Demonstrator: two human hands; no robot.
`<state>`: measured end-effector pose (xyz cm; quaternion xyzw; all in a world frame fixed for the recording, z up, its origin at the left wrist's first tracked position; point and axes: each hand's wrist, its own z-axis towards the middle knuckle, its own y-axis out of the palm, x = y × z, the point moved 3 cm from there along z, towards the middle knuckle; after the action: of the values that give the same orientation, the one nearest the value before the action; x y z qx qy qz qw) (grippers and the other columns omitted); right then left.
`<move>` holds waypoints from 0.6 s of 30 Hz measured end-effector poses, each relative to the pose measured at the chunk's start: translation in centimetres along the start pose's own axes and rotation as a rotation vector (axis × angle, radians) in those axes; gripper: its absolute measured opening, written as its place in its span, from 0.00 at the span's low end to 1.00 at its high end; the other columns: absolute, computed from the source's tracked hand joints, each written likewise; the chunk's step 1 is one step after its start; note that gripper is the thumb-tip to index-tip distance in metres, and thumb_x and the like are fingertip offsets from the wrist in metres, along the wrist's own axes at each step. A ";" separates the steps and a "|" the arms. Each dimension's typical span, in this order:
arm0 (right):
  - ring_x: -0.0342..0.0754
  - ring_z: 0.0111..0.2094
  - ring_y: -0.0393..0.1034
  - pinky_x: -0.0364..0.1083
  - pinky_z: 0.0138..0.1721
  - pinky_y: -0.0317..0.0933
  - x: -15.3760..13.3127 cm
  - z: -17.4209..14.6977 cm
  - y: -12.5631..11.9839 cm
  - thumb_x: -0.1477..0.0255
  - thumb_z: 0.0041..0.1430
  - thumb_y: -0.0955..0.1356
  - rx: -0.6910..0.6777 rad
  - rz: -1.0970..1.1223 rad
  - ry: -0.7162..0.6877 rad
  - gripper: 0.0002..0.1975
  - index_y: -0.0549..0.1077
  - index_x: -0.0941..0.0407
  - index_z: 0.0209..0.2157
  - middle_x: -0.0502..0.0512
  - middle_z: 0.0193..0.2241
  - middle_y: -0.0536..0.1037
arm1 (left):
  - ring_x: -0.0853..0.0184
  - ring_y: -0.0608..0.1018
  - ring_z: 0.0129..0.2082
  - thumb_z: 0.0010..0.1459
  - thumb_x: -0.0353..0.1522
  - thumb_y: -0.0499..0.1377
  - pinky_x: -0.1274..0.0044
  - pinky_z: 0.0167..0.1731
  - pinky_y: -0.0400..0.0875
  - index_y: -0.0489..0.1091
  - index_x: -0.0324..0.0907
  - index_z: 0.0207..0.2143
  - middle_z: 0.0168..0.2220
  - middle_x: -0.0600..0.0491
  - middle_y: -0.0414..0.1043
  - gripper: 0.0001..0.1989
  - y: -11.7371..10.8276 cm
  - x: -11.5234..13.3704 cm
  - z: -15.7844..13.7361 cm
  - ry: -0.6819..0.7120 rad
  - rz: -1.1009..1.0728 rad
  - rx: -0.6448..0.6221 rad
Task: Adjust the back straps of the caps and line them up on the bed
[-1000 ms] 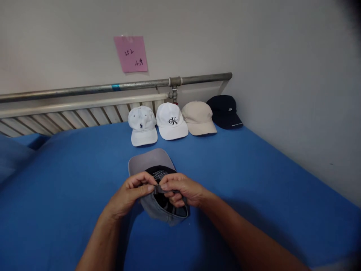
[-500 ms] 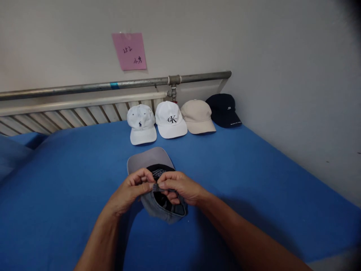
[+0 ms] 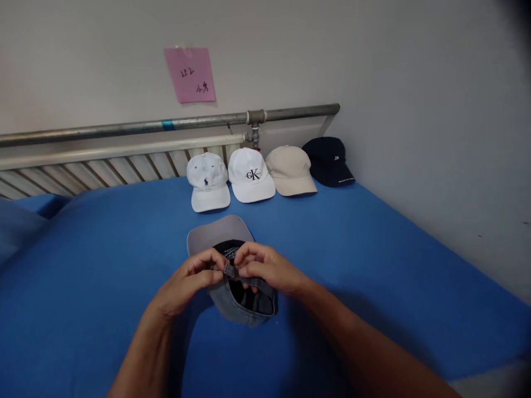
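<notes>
We note the grey cap [image 3: 232,307]; the left hand [image 3: 182,282] pinches its strap [image 3: 263,286]. The right hand [image 3: 274,268] seemingly grips the strap too.

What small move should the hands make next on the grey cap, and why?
Perhaps tug the strap lightly with the right hand, while the left hand steadies the grey cap: both hands are close around the strap's fastening, and I cannot tell whether it is secure.
</notes>
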<state>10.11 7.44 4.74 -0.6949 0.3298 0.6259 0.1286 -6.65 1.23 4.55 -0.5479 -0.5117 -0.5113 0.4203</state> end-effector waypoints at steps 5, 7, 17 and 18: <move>0.38 0.23 0.68 0.41 0.29 0.63 -0.4 -0.5 -0.2 0.81 0.43 0.67 -0.082 -0.001 0.007 0.13 0.69 0.57 0.34 0.44 0.24 0.73 | 0.68 0.67 0.31 0.54 0.39 0.62 0.77 0.31 0.60 0.68 0.40 0.25 0.29 0.53 0.66 0.12 0.7 0.7 0.0 0.030 0.083 -0.020; 0.38 0.23 0.68 0.41 0.30 0.63 -0.2 -0.5 -0.1 0.82 0.41 0.67 -0.075 0.006 -0.011 0.14 0.69 0.56 0.33 0.44 0.25 0.73 | 0.69 0.66 0.30 0.52 0.38 0.63 0.77 0.30 0.59 0.67 0.40 0.24 0.29 0.54 0.64 0.13 1.1 0.8 0.1 0.023 0.101 -0.034; 0.40 0.30 0.64 0.41 0.32 0.60 -1.1 -1.2 0.9 0.72 0.47 0.73 0.076 -0.335 -0.238 0.10 0.72 0.55 0.34 0.46 0.28 0.71 | 0.67 0.68 0.35 0.57 0.36 0.60 0.76 0.36 0.61 0.68 0.41 0.24 0.32 0.54 0.67 0.10 1.0 0.6 0.0 0.000 0.076 -0.015; 0.41 0.30 0.65 0.42 0.33 0.60 -1.2 -1.4 1.1 0.71 0.48 0.73 0.079 -0.408 -0.283 0.10 0.73 0.54 0.34 0.47 0.29 0.72 | 0.67 0.69 0.36 0.57 0.36 0.60 0.76 0.37 0.61 0.68 0.41 0.24 0.33 0.53 0.68 0.11 1.1 0.6 0.0 0.003 0.078 -0.034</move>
<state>10.53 6.21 6.40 -0.6472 0.1857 0.6645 0.3243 -5.59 1.17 5.18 -0.5738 -0.4806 -0.5040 0.4310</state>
